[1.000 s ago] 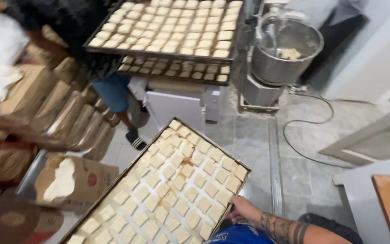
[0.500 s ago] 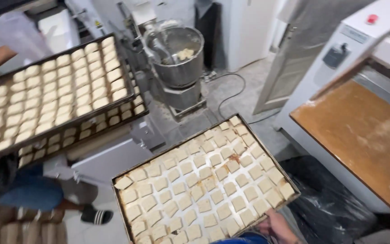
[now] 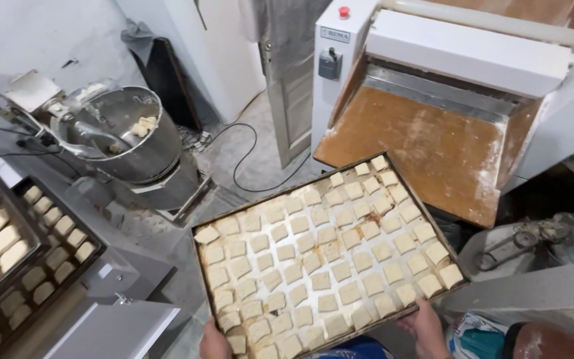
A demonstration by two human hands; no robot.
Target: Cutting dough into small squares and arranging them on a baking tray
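Two hands on one big dark baking tray, carried level over the floor, tilted diagonally in view, far corner toward the dough sheeter. Tray is loaded with rows of small pale dough squares, roughly a grid, a few skewed; none stacked. Left hand grips the near edge toward its left corner, right hand grips the same near edge toward the right corner; wide spacing looks like it's there to keep the long tray from tipping and the pieces from sliding. Fingers of both hands are clamped on the tray rim: thumbs over the top of the lip, the rest under and out of sight. Wrists low, both hands mostly cut off by the bottom of the frame, so forearm pose can't be read. Surroundings: steel mixer bowl with a little dough in it, left of the tray and well apart; a rack at far left holding more filled trays, stacked in tiers; the sheeter's brown floured belt just beyond the tray's far corner, not touching as far as I can tell. Black cable runs across the floor between mixer and sheeter.
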